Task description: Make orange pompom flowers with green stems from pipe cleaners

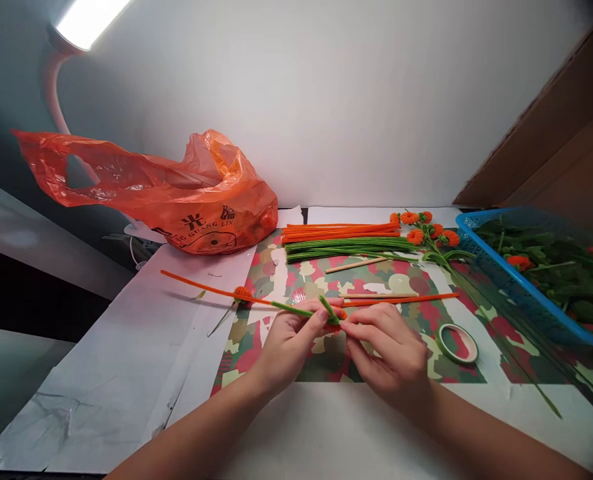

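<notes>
My left hand (290,341) is closed, with thumb and fingers pinching a green pipe cleaner (291,309) whose short end bends upward. Thumb and fingertips of my right hand (393,350) are pressed together on the same piece, close beside the left fingertips. A long orange pipe cleaner (211,288) runs out to the left in line with the green one; how they join is hard to make out. Another orange length (416,299) stretches right from behind my fingers. Just left of my hands lies a small orange pipe-cleaner flower (243,293) with a thin stem.
Bundles of orange (341,232) and green pipe cleaners (346,248) lie at the back of the patterned mat (241,340). Finished orange flowers (415,237), a tape roll (457,343) and a blue basket (541,287) are at right. An orange plastic bag (211,213) stands at back left.
</notes>
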### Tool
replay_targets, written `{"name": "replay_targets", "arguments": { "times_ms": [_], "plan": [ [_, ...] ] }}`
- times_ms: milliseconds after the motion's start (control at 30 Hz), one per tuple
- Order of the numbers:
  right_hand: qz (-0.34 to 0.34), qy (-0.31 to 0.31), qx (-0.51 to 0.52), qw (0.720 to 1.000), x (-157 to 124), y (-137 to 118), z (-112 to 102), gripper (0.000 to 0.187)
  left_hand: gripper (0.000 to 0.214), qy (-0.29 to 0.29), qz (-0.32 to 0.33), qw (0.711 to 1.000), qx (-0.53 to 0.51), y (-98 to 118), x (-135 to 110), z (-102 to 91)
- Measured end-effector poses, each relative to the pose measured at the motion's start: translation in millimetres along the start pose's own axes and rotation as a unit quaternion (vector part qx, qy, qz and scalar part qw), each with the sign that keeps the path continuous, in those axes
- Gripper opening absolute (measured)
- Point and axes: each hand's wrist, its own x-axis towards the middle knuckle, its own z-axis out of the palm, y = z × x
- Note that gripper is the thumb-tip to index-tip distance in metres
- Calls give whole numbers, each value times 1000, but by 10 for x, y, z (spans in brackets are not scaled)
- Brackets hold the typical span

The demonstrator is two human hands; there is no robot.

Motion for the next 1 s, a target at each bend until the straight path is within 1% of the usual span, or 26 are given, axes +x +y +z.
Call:
{"name": "replay_targets", "arguments": {
  "times_ms": [167, 233, 300, 367, 433, 533, 633, 700, 767, 800, 867, 900, 933, 967, 1000],
  "plan": [
    [-1, 7, 11, 1000, -3, -5, 18, 29, 22, 38, -6, 999, -9, -5, 26, 25],
    [-7, 9, 13, 1000, -13, -7, 20, 30, 23, 52, -31, 998, -18, -5, 25, 30],
    [-15, 8, 10, 1000, -28, -5, 12, 31, 25, 51, -70, 996, -27, 0, 19, 34],
    [-29, 6, 0, 1000, -41, 1, -1, 31, 26, 44, -91, 994, -33, 8, 16, 38],
    [-46, 4, -9, 999, -44, 6, -14, 30, 26, 40, -82, 995, -40, 18, 17, 44],
    [-58, 8, -11, 998, -30, 4, -26, 27, 23, 36, -52, 996, -61, 33, 23, 54],
    [-49, 12, 2, 999, -12, -15, -21, 26, 19, 30, -24, 998, -53, 37, 21, 72],
    [-27, 12, 24, 999, -5, -39, -6, 26, 18, 44, 8, 999, -25, 24, 13, 90],
    [25, 18, 58, 998, -2, -70, 19, 25, 16, 70, 54, 996, 10, -6, 1, 106],
    [63, 23, 80, 994, -1, -89, 36, 24, 15, 84, 79, 993, 29, -27, -6, 111],
    [169, 29, 139, 975, 0, -126, 71, 19, 12, 106, 126, 984, 72, -74, -21, 113],
    [234, 29, 176, 956, 0, -143, 89, 16, 11, 113, 149, 978, 93, -97, -28, 110],
    [302, 25, 216, 928, 1, -157, 105, 11, 10, 119, 171, 972, 112, -118, -34, 106],
    [369, 21, 260, 892, 2, -167, 120, 6, 9, 123, 192, 965, 128, -136, -38, 102],
    [432, 17, 305, 849, 3, -173, 131, 5, 8, 125, 211, 959, 142, -150, -41, 98]
  ]
}}
